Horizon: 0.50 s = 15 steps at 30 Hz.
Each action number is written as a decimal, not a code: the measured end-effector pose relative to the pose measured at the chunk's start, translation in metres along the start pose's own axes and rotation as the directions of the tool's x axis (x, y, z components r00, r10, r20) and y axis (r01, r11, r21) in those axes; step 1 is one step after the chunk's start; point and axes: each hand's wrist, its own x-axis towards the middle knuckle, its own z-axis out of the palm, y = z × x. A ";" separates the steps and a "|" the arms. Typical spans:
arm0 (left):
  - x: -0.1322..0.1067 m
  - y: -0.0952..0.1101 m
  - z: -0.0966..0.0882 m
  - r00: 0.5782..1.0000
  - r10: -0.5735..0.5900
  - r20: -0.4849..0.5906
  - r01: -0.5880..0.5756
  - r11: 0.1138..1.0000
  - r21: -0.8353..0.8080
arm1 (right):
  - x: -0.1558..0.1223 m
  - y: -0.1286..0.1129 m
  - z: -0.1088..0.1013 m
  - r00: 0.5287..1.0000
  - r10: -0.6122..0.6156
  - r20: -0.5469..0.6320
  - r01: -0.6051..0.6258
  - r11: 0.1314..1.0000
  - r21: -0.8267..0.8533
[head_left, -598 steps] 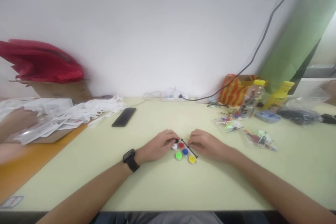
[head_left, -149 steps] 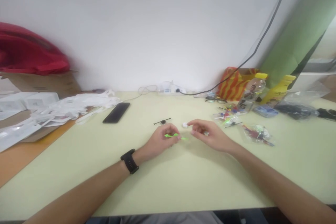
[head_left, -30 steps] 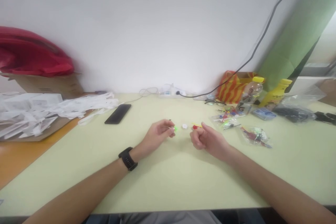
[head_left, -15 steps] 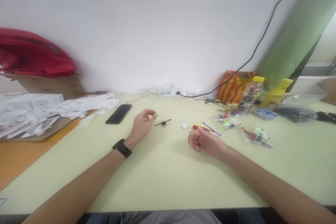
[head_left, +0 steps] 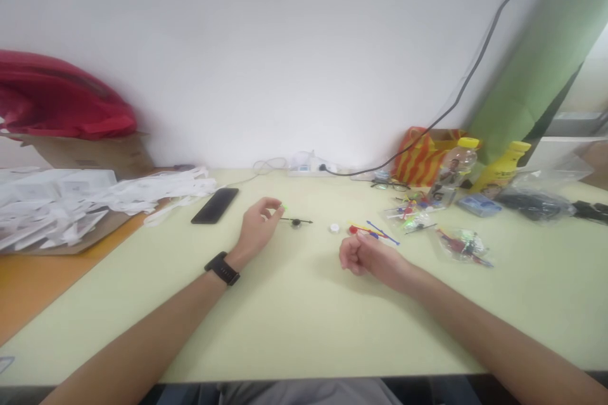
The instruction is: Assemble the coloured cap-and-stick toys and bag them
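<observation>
My left hand (head_left: 256, 226), with a black watch at the wrist, pinches a small green plastic piece (head_left: 284, 207) between thumb and fingers. Just right of it a black spinner piece with a thin rod (head_left: 297, 222) lies on the pale green table (head_left: 304, 323). A small white cap (head_left: 335, 228) sits further right. My right hand (head_left: 365, 255) rests on the table with fingers curled; nothing shows inside them. Beyond its knuckles lie a red piece (head_left: 353, 230) and thin yellow and blue sticks (head_left: 380, 232).
A black phone (head_left: 215, 205) lies to the left, beside white plastic bags (head_left: 95, 196). Clear bags of coloured parts (head_left: 463, 245), bottles (head_left: 498, 171), glasses and a power strip (head_left: 308, 171) stand at the back right. A red bag (head_left: 61, 101) tops a cardboard box.
My left hand has carried the green piece from the middle up and to the left. The black spinner's rod has turned slightly. My right hand has stayed curled in place.
</observation>
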 end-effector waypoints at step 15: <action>-0.021 0.039 0.000 0.898 -0.005 0.440 0.202 0.893 -0.402 | 0.002 0.002 -0.001 0.999 -0.001 -0.040 -0.004 0.994 -0.109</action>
